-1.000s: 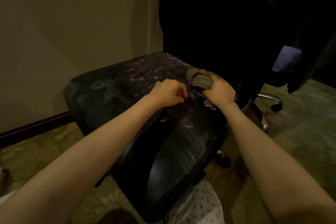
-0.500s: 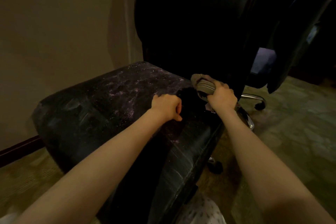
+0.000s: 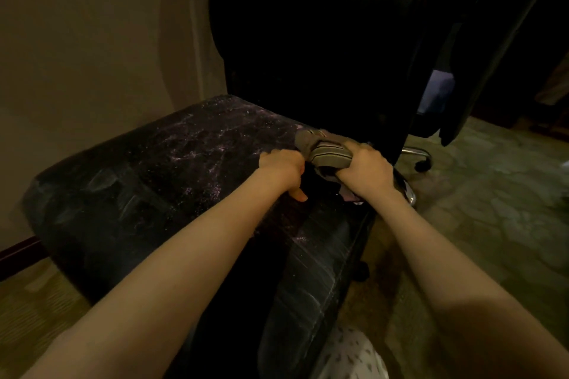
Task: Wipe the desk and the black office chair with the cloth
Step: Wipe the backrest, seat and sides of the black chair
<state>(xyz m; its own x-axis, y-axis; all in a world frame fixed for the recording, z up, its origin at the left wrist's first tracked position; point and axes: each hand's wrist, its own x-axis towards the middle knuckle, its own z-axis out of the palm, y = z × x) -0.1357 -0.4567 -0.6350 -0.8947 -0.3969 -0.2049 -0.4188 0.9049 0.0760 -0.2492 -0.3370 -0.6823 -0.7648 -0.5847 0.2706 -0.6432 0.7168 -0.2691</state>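
Observation:
The black office chair fills the middle of the view; its worn, flaking seat [image 3: 147,181] lies in front of me and its tall backrest [image 3: 308,40] rises behind. My right hand [image 3: 365,174] grips a bunched grey striped cloth [image 3: 323,149] at the back right corner of the seat, close to the backrest. My left hand [image 3: 281,171] sits right beside the cloth on the seat, its fingers curled and its thumb pointing down; whether it holds an edge of the cloth is hidden.
A beige wall [image 3: 92,40] stands left of the chair with a dark skirting board [image 3: 18,252] at its foot. Patterned carpet [image 3: 492,209] spreads to the right. A chrome chair leg with a caster [image 3: 421,160] sticks out behind the seat. Dark furniture stands at the far right.
My left hand has moved right, up against the cloth. My right hand keeps its grip on the cloth at the seat's back corner. The camera has shifted slightly.

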